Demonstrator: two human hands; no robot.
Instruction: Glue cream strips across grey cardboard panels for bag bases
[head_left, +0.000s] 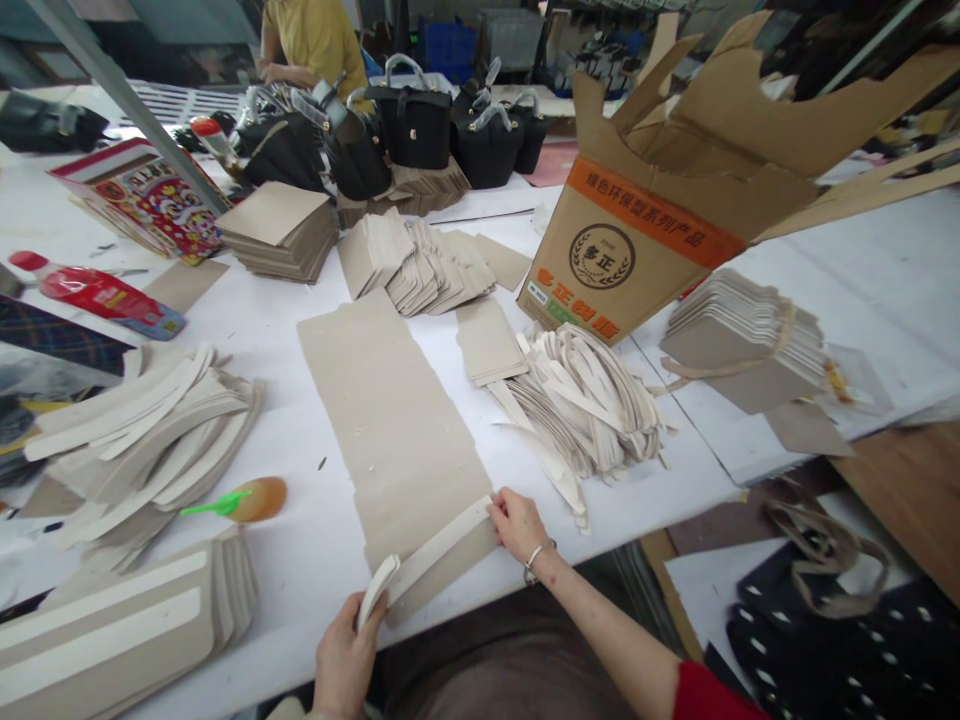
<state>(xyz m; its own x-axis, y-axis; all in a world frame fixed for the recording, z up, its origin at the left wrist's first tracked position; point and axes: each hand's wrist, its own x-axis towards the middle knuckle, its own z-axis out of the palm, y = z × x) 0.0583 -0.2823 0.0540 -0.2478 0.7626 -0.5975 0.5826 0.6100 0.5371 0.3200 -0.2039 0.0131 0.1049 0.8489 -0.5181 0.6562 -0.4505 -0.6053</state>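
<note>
A long beige sheet (401,400) lies flat on the white table in front of me, reaching towards its near edge. Across its near end runs a pale strip (442,545). My right hand (517,522), with a bracelet at the wrist, pinches the strip's right end at the sheet's edge. My left hand (346,645) is closed around white strips (379,590) that stick up at the strip's left end; whether they join it I cannot tell. Left of the sheet lies a bottle of amber liquid (261,499) with a green nozzle.
Loose strips lie in a left pile (165,430) and a right bundle (592,400). Strip-lined panels (120,630) are stacked at front left. An open carton (622,240), board stacks (281,230) and black handbags (412,125) stand behind. A person in yellow (319,40) is across the table.
</note>
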